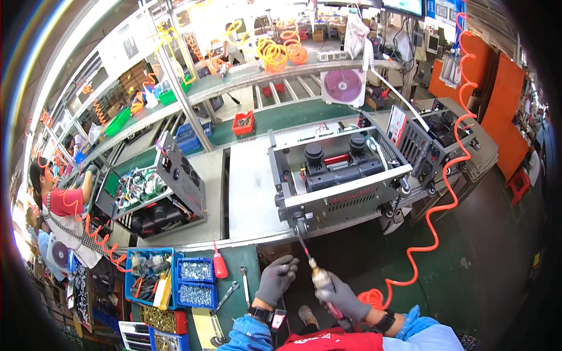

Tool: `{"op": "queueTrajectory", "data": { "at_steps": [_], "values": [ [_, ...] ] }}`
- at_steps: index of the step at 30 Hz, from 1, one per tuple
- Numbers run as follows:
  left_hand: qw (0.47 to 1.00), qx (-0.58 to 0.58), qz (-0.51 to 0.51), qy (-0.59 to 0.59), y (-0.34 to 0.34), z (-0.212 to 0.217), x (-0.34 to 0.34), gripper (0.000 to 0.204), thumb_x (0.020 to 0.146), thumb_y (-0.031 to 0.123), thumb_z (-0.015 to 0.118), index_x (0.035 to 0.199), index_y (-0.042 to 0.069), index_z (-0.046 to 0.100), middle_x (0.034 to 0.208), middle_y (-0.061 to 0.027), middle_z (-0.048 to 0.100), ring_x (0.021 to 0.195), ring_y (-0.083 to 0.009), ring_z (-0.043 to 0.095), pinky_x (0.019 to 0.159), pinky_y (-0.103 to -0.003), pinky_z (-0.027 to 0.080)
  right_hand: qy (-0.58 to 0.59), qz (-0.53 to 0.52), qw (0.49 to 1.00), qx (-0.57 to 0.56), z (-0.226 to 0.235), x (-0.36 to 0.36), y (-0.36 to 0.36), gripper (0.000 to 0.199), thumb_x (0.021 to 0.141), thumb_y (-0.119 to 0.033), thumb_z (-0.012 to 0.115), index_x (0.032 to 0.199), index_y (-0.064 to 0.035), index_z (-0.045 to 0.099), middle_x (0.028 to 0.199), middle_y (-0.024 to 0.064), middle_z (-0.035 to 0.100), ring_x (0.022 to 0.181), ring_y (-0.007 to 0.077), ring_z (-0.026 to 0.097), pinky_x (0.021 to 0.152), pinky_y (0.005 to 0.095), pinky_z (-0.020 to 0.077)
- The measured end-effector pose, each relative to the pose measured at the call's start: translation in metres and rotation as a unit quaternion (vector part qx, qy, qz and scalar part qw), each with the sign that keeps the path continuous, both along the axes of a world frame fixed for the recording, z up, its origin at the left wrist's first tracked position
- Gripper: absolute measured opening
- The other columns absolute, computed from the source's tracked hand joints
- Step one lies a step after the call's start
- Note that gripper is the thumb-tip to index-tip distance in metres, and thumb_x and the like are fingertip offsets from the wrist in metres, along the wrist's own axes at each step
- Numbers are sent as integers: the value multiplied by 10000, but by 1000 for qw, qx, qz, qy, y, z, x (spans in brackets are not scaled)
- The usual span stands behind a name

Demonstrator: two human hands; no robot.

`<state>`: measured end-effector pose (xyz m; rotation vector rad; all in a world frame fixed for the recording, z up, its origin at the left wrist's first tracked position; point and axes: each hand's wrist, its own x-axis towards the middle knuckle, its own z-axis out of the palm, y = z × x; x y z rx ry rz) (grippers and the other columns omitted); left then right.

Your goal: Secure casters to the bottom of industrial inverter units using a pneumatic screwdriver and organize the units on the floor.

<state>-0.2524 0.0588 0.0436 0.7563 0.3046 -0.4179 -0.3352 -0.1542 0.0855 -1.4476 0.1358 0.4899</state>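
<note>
My right hand [345,299], in a grey glove, is wrapped round a power screwdriver [319,276] with a long thin bit. The bit points up and away to a caster [300,226] at the near left corner of a dark metal machine chassis [345,196]. Whether the tip touches a screw there is too small to tell. My left hand [276,279], also gloved, hangs left of the screwdriver with its fingers curled. What lies in those fingers, if anything, is hidden. The chassis lies on the bench and holds a black motor unit [344,169].
Blue bins of screws [196,294], a blue tool tray [150,275], a red squeeze bottle [219,264] and wrenches [227,295] lie at left. A coiled orange hose [430,234] hangs at right. Another chassis [181,181] stands near a co-worker [64,202].
</note>
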Motion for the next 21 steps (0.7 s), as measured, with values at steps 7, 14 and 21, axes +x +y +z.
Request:
{"op": "queueTrajectory", "data": {
  "at_steps": [7, 14, 21],
  "values": [
    [998, 26, -57, 4, 33, -15, -22, 372, 1011, 301, 517, 1180, -30, 497, 1080, -214, 645, 498, -69, 420, 421, -196, 334, 86, 142, 980, -109, -6, -52, -9, 787, 831, -385, 717, 1471, -84, 374, 1243, 122, 592, 1167, 202, 556, 1002, 323, 431],
    [992, 127, 1, -20, 23, -1, -52, 363, 1027, 363, 477, 1083, 4, 500, 986, -215, 685, 447, -78, 428, 394, -211, 337, 53, 183, 977, -97, 0, -67, -12, 796, 835, -397, 724, 1467, -71, 366, 1100, 87, 622, 943, 149, 614, 847, 300, 499],
    [983, 180, 16, -42, -4, 13, -87, 245, 1026, 296, 476, 1029, 54, 518, 990, -230, 692, 436, -86, 443, 374, -215, 322, 85, 222, 970, -47, 14, -86, -35, 818, 842, -372, 739, 1477, -50, 335, 1077, 59, 577, 884, 110, 575, 790, 269, 495]
  ]
}}
